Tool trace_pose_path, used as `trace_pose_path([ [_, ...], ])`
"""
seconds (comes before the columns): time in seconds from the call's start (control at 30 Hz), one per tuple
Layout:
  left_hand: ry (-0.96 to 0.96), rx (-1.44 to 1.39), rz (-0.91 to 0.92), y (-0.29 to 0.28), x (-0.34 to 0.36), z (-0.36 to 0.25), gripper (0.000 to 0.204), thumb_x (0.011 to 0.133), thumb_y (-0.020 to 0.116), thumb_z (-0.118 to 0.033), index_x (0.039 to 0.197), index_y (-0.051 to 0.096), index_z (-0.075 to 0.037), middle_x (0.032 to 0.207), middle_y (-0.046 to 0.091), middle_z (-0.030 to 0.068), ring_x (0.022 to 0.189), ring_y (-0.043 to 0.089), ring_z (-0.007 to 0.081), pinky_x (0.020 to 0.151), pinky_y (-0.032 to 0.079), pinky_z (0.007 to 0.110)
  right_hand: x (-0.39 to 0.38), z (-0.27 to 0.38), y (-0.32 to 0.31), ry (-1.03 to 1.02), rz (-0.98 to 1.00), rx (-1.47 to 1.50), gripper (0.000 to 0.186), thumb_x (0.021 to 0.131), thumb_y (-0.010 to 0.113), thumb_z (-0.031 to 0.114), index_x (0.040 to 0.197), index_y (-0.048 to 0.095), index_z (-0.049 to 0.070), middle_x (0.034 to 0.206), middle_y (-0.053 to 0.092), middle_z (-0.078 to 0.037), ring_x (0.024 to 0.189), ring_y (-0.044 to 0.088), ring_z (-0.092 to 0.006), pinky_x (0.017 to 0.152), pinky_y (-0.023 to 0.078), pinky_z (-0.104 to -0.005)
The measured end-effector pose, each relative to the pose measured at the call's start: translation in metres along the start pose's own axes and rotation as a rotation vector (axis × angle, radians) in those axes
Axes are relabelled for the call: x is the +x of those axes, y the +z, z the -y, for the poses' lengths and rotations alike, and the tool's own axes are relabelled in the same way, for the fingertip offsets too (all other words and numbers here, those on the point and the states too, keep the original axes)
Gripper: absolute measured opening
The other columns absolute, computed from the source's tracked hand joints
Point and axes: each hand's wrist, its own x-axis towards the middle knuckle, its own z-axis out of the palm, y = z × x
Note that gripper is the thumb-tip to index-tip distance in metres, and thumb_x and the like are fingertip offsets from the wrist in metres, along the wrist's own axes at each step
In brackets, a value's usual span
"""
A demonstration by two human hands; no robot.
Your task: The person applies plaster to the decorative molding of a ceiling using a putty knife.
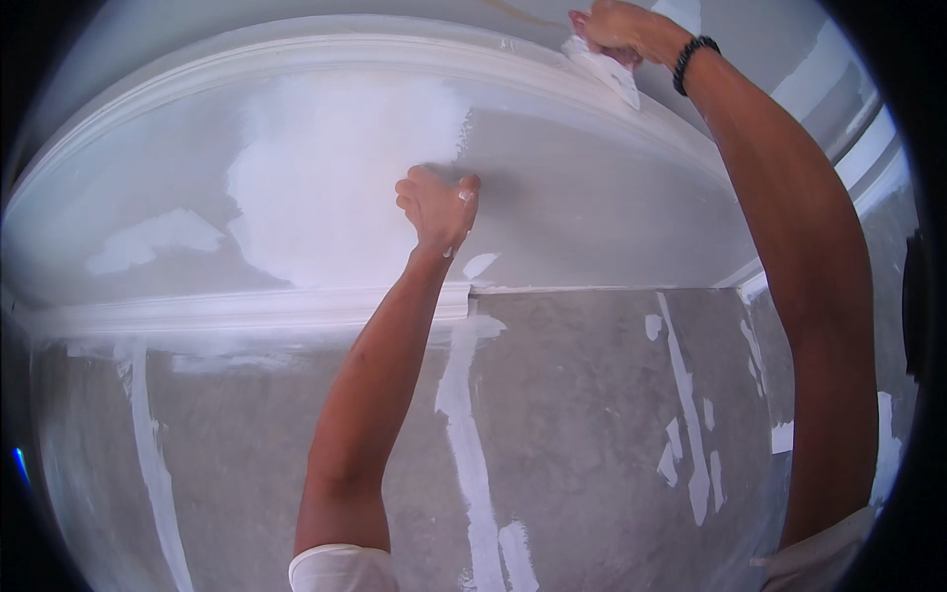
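I have the right hand (636, 32) at the top right of the frame, its fingers clamped on a scraper (604, 71). Of the scraper I can make out red at the grip and a pale, flat blade smeared with white, slanting down and to the right and narrowing to a corner. That corner overlaps the edge of the upper moulding (296, 47); whether it touches, I can't tell from here. A dark beaded bracelet (692, 65) rings the right wrist.

The left hand (441, 207) is raised near the middle of the frame, its fingers bent and white flecks on the thumb side and wrist. I can't tell whether it grips anything. Behind it I see the panel (602, 207), grey at the right, with a broad white patch (335, 187) left of centre and a smaller smear farther left.

Below the panel, the lower moulding (247, 313) runs from the left and ends near mid-frame. Under that, I get the mottled grey wall (582, 395), striped with uneven white bands. Pale sleeves (340, 567) show at the bottom edge.
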Motion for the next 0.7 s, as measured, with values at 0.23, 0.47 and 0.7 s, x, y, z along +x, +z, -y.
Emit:
trace_pose_path([
  [0.23, 0.018, 0.03, -0.045, -0.006, 0.001, 0.005, 0.069, 0.073, 0.064, -0.03, 0.117, 0.036, 0.014, 0.117, 0.036, 0.0318, 0.111, 0.038, 0.0416, 0.098, 0.033, 0.049, -0.004, 0.066, -0.02, -0.239, 0.203, 0.286, 0.044, 0.098, 0.041, 0.026, 0.058, 0.044, 0.009, 0.051, 0.033, 0.0, 0.047, 0.031, -0.0168, 0.053, 0.035, -0.036],
  [0.47, 0.005, 0.02, 0.001, -0.004, 0.0, -0.005, 0.07, 0.073, 0.065, -0.031, 0.116, 0.035, 0.015, 0.115, 0.037, 0.0306, 0.11, 0.038, 0.0411, 0.096, 0.034, 0.049, -0.026, 0.135, -0.04, -0.373, 0.133, 0.182, 0.024, 0.086, 0.049, 0.009, 0.063, 0.049, 0.006, 0.052, 0.036, -0.001, 0.047, 0.033, -0.0166, 0.048, 0.032, -0.0358],
  [0.7, 0.015, -0.015, -0.003, 0.008, -0.006, -0.015, 0.059, 0.074, 0.063, -0.028, 0.11, 0.039, 0.012, 0.112, 0.039, 0.0286, 0.106, 0.041, 0.041, 0.093, 0.038, 0.047, -0.038, 0.126, -0.073, -0.52, -0.006, 0.076, 0.038, 0.097, 0.04, 0.02, 0.074, 0.06, -0.002, 0.055, 0.043, -0.006, 0.048, 0.041, -0.0205, 0.042, 0.034, -0.0413],
])
